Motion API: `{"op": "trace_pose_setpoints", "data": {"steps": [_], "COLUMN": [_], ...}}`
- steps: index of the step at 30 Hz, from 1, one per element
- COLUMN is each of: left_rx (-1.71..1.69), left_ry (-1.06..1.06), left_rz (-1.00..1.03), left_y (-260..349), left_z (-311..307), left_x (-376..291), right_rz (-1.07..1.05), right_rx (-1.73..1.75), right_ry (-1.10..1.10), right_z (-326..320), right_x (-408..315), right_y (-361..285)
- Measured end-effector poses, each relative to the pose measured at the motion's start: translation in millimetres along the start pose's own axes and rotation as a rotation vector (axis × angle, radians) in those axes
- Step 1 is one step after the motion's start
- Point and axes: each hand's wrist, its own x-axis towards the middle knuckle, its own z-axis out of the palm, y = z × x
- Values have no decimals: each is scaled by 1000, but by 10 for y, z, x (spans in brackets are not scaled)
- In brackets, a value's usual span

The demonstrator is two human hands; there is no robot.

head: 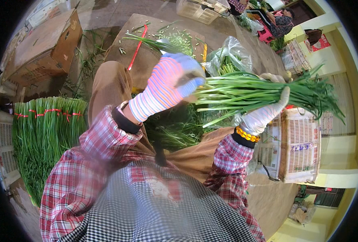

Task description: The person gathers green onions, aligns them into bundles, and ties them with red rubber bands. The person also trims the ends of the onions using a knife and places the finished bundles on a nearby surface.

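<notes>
My right hand (266, 113), in a pale glove with an amber bead bracelet at the wrist, grips a loose bunch of garlic chives (242, 90). The pale stalk ends point left and the green leaf tips hang to the right. My left hand (170, 83), in a striped glove with blue fingertips, is blurred by motion beside the stalk ends. Whether anything is between its fingers cannot be made out. Just beyond it, a few green stalks (145, 41) and a small whitish flat piece (163, 41) show over a wooden board (118, 57).
Cut stalk bits (179, 39) and a red tie (137, 48) lie on the board. Chive bundles with red ties (48, 136) stand at left, below a wooden box (42, 51). A plastic bag of chives (230, 60) and white crates (300, 148) are at right. A person (280, 25) sits farther off.
</notes>
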Motion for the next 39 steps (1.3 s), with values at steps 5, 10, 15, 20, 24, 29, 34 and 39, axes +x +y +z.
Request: {"op": "trace_pose_setpoints", "data": {"steps": [5, 10, 15, 20, 24, 29, 34, 39], "left_rx": [387, -128, -232, -31, 117, 363, 308, 242], "left_ry": [-847, -385, -178, -63, 43, 165, 204, 159], "left_rz": [-461, -311, -171, -54, 28, 204, 152, 162], "left_y": [-260, -162, 172, 227, 275, 275, 283, 310], "left_z": [-351, -156, 57, 177, 197, 155, 219, 179], "left_x": [-353, -469, -319, -346, -357, -296, -273, -223], "right_rz": [-29, -19, 62, -3, -14, -8, -8, 32], "right_rx": [222, 361, 728, 641, 670, 676, 605, 646], "right_ry": [-116, -234, -339, -427, -455, -413, -309, -280], "right_z": [-116, 49, 129, 223, 243, 298, 344, 312], "right_x": [2, -70, -47, -77, -85, -120, -173, -205], "right_y": [-345, -281, -207, -245, -278, -257, -240, -228]}}
